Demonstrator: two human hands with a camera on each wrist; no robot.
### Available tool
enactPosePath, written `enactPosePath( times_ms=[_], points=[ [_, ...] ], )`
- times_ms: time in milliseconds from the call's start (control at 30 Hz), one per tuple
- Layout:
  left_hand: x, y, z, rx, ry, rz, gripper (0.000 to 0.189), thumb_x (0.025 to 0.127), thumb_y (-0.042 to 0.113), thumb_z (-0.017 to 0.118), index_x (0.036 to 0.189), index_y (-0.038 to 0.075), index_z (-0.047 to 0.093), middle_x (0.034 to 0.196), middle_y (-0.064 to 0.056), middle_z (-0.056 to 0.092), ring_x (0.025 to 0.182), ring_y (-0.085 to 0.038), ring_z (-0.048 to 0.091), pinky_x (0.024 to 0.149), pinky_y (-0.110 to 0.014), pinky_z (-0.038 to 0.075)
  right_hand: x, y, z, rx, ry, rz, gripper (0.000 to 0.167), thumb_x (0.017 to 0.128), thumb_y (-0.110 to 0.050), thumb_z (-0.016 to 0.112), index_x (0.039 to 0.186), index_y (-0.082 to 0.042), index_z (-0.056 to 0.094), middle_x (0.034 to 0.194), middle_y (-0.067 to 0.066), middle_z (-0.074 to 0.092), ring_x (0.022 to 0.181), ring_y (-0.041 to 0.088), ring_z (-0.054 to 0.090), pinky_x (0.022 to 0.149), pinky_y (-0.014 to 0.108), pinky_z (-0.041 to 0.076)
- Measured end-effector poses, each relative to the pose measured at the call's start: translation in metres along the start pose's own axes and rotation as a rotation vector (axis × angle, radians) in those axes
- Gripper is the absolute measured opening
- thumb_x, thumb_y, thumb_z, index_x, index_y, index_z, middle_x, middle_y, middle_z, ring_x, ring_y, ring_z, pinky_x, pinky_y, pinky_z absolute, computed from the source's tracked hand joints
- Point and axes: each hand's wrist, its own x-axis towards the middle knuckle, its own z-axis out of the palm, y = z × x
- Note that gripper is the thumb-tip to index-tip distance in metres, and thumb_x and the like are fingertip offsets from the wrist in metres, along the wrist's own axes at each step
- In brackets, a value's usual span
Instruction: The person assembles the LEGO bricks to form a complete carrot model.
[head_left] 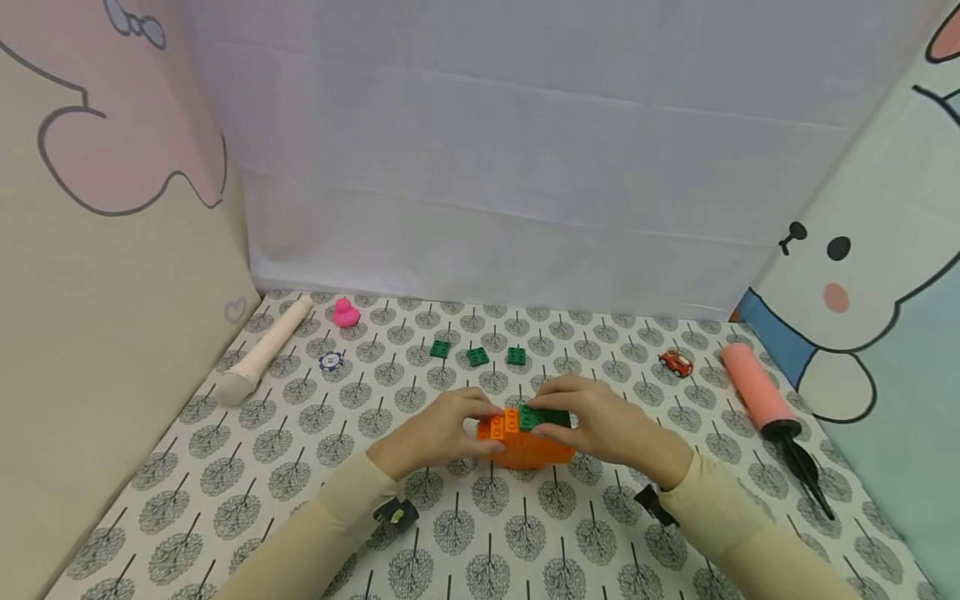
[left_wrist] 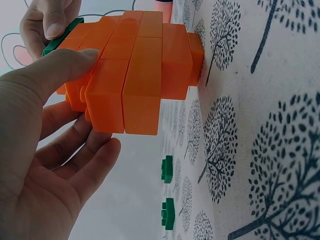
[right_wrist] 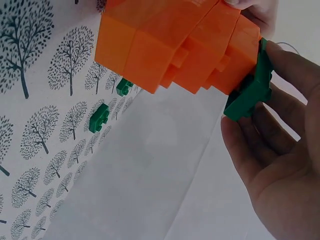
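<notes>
A stepped block of orange toy building bricks (head_left: 532, 452) stands on the patterned cloth in front of me. My left hand (head_left: 450, 429) grips its left side, with the thumb (left_wrist: 75, 65) on the near face and the fingers behind it in the left wrist view. On the right, my right hand (head_left: 600, 421) pinches a green toy brick (right_wrist: 252, 92) between thumb and fingers. This green brick lies against the top of the orange bricks, overhanging them on the right, and its hollow underside shows partly in the right wrist view.
Behind the block lie three loose green bricks (head_left: 477, 357). Farther left are a blue-and-white chip (head_left: 331, 361), a pink rubber duck (head_left: 346, 313) and a cream-coloured tube (head_left: 266, 350). A small red toy car (head_left: 677, 362) and a pink-and-black pump (head_left: 757, 392) lie at the right.
</notes>
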Motion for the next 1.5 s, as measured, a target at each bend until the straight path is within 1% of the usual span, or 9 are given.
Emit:
enactPosePath(
  times_ms=[167,333,400,533,767,967,1100,1367,1500],
  points=[
    [0.000,0.000,0.000,0.003,0.003,0.004,0.046,0.086,0.032,0.078,0.125,0.010,0.069,0.108,0.005,0.064,0.095,-0.007,0.058,0.086,-0.033,0.055,0.000,-0.001,0.001,0.024,0.021,-0.001,0.031,0.089,-0.024,0.076,0.116,-0.008,0.073,0.114,0.003,0.068,0.103,0.018,0.064,0.088,0.034,0.056],
    [0.000,-0.001,-0.001,0.015,0.012,0.022,0.046,0.086,0.032,0.078,0.125,0.010,0.069,0.108,0.005,0.064,0.095,-0.008,0.058,0.086,-0.034,0.055,0.001,0.000,0.003,0.054,0.040,-0.004,0.029,0.088,-0.021,0.077,0.113,-0.006,0.074,0.112,0.003,0.068,0.103,0.018,0.065,0.089,0.034,0.056],
    [0.000,-0.001,-0.001,0.017,0.015,0.034,0.045,0.086,0.031,0.078,0.125,0.010,0.070,0.109,0.004,0.065,0.095,-0.008,0.058,0.086,-0.035,0.055,0.001,0.000,0.003,0.067,0.041,0.004,0.029,0.088,-0.021,0.077,0.112,-0.006,0.074,0.112,0.003,0.068,0.102,0.018,0.064,0.088,0.034,0.056],
    [-0.001,-0.001,-0.002,0.020,0.013,0.034,0.045,0.086,0.032,0.078,0.124,0.010,0.070,0.108,0.004,0.065,0.095,-0.008,0.058,0.086,-0.036,0.055,0.002,-0.002,0.004,0.085,0.028,0.027,0.029,0.089,-0.021,0.077,0.114,-0.006,0.074,0.111,0.001,0.067,0.100,0.016,0.064,0.087,0.033,0.056],
    [-0.001,-0.002,-0.003,0.030,0.005,0.027,0.046,0.086,0.032,0.078,0.124,0.010,0.070,0.108,0.004,0.064,0.095,-0.008,0.058,0.086,-0.035,0.055,0.004,-0.005,0.006,0.064,0.017,0.068,0.029,0.088,-0.022,0.077,0.112,-0.007,0.075,0.109,-0.001,0.067,0.099,0.014,0.063,0.087,0.033,0.056],
    [0.000,-0.001,-0.004,0.032,0.013,0.037,0.044,0.086,0.031,0.078,0.124,0.009,0.070,0.107,0.004,0.065,0.095,-0.009,0.058,0.086,-0.037,0.055,0.002,-0.004,0.008,0.090,0.039,0.063,0.029,0.090,-0.023,0.075,0.114,-0.007,0.074,0.109,-0.001,0.067,0.098,0.013,0.063,0.084,0.032,0.056],
    [0.000,0.000,-0.003,0.018,0.006,0.029,0.044,0.086,0.030,0.078,0.124,0.009,0.070,0.107,0.003,0.064,0.095,-0.010,0.058,0.085,-0.037,0.055,-0.002,0.000,0.011,0.105,0.060,0.053,0.029,0.091,-0.024,0.075,0.115,-0.009,0.073,0.111,-0.002,0.066,0.098,0.012,0.062,0.084,0.033,0.056],
    [0.000,0.001,-0.001,0.004,-0.001,0.009,0.046,0.086,0.031,0.078,0.125,0.010,0.069,0.109,0.004,0.064,0.095,-0.009,0.058,0.086,-0.037,0.055,-0.009,0.003,0.016,0.110,0.107,0.048,0.034,0.089,-0.026,0.076,0.119,-0.011,0.071,0.116,-0.003,0.066,0.103,0.011,0.062,0.089,0.033,0.055],
    [0.000,0.001,-0.001,-0.003,0.004,0.010,0.045,0.086,0.030,0.079,0.125,0.009,0.069,0.108,0.004,0.065,0.095,-0.009,0.058,0.085,-0.037,0.055,-0.013,0.004,0.016,0.118,0.118,0.073,0.038,0.087,-0.026,0.078,0.122,-0.011,0.071,0.120,-0.002,0.066,0.107,0.014,0.063,0.091,0.035,0.055]
  ],
)
